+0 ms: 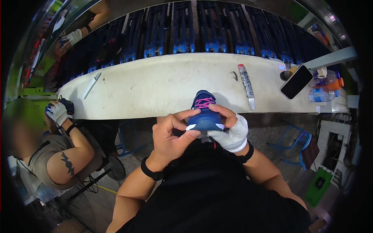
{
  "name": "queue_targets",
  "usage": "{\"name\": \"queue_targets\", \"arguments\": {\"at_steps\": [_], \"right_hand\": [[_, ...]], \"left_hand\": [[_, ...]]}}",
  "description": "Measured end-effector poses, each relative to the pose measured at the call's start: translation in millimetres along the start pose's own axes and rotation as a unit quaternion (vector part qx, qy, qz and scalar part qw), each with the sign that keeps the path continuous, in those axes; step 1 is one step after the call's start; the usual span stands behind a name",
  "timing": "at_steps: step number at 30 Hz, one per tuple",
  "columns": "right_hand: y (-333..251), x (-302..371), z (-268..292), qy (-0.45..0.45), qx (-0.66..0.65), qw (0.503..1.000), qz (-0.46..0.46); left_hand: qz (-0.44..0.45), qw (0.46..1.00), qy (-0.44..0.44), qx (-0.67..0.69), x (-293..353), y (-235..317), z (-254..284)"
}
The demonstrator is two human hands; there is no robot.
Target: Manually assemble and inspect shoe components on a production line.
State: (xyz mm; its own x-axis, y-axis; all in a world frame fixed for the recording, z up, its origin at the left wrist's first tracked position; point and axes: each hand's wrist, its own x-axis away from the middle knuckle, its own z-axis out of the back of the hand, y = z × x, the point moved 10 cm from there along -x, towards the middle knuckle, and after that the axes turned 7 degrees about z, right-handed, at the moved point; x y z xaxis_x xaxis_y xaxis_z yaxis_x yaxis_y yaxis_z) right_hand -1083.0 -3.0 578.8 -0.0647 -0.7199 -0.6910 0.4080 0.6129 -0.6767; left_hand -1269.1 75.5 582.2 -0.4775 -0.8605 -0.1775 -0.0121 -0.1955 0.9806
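Observation:
Between my two hands, just off the near edge of the table, I hold a navy blue shoe with pink laces and white patches near its close end. My bare left hand grips its left side, fingers on the upper and thumb at the low edge. On the other side my right hand, in a white glove that leaves some fingers bare, pinches the shoe the same way. The shoe's underside is mostly hidden. Both wrists carry black bands.
A white table spans the front. On it lie a knife with a wrapped handle, a white pen-like tool, a phone and plastic bottles. Blue racks stand behind. At left a co-worker handles a dark shoe.

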Motion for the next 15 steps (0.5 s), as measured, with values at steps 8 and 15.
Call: {"name": "queue_targets", "arguments": {"at_steps": [8, 15], "right_hand": [[-11.0, -18.6, -23.3, -0.008, 0.054, 0.998, 0.014], [16.8, 11.5, -14.4, -0.150, 0.185, 0.963, -0.128]], "left_hand": [[-0.017, 0.863, -0.179, -0.472, -38.1, 86.5, -14.6], [0.004, 0.877, -0.176, -0.447, -36.7, 52.4, -1.2]]}}
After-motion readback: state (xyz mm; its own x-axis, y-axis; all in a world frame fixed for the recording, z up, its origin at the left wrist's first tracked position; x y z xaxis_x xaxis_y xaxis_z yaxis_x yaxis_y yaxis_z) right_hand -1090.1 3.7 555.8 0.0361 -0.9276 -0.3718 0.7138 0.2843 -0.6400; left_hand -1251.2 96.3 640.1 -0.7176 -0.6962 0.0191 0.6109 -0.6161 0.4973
